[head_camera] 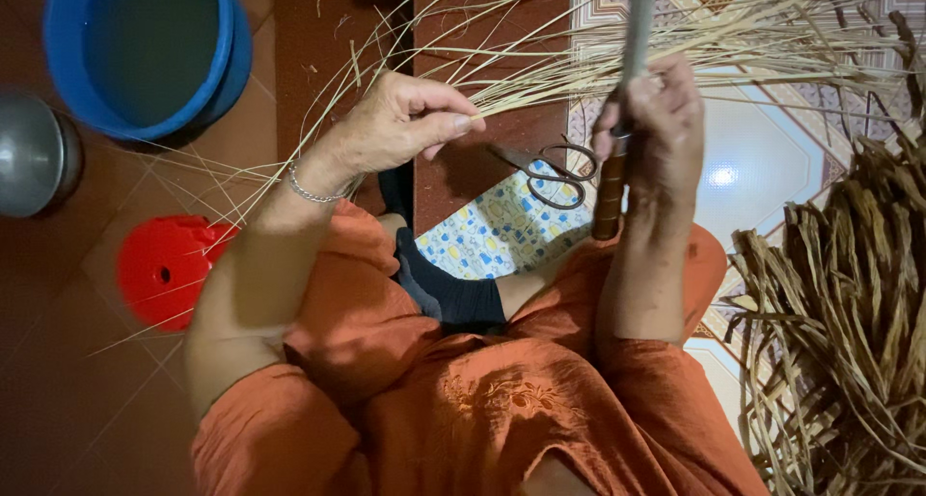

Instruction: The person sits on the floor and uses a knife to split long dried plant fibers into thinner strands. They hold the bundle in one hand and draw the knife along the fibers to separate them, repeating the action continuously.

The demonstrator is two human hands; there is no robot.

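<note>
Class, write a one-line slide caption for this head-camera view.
Left hand pinches thin straw strands while the right hand grips a wooden-handled knife above scissors.

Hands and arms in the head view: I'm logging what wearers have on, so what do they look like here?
Both forearms are bare. The left hand has a thin silver chain bracelet at the wrist. The right hand shows no wristwear; whether it bears a ring is unclear. Loose orange sleeves, of the same cloth as the orange garment, end near the elbows.

Loose orange garment (463, 409), embroidered front; thin silver bracelet (311, 193) on left wrist.
</note>
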